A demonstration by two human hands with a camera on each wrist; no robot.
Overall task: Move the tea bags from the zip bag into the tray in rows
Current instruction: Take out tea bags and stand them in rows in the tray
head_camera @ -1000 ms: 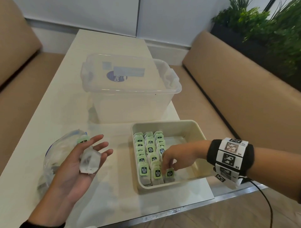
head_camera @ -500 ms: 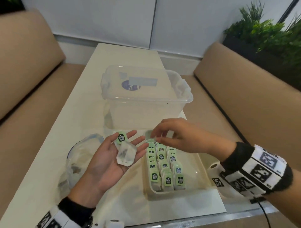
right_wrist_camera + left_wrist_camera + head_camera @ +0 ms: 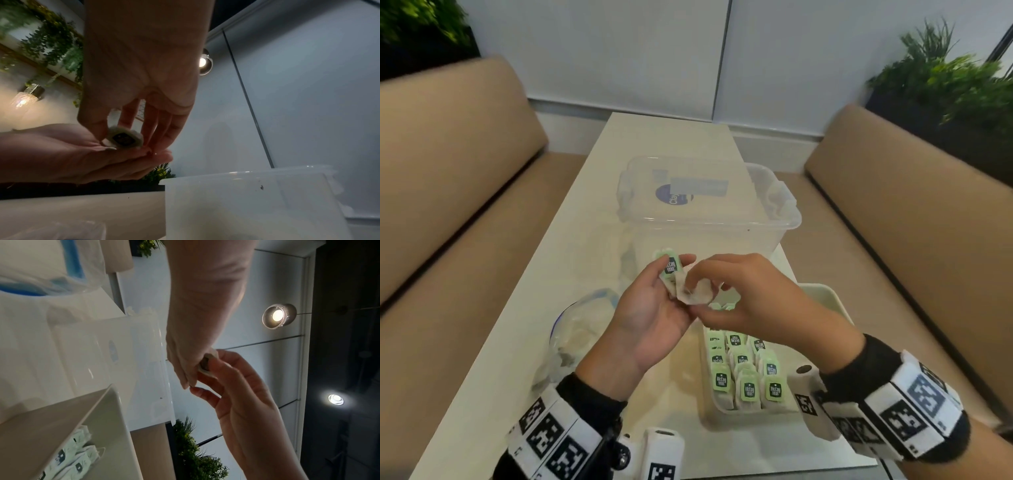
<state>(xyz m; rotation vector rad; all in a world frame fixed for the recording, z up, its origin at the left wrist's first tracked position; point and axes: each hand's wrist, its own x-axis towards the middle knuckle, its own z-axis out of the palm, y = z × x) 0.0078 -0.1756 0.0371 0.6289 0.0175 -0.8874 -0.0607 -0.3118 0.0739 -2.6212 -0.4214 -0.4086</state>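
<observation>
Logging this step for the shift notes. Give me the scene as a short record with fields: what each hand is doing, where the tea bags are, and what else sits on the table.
left hand: palm up, holding loose tea bags
right hand: pinching one tea bag off the left palm
tray: on the table's right side, three rows of upright tea bags at its near end, far part hidden by the hands
zip bag: lying left of the tray, contents unclear
storage box: clear, lidded, behind the hands
table: white
</observation>
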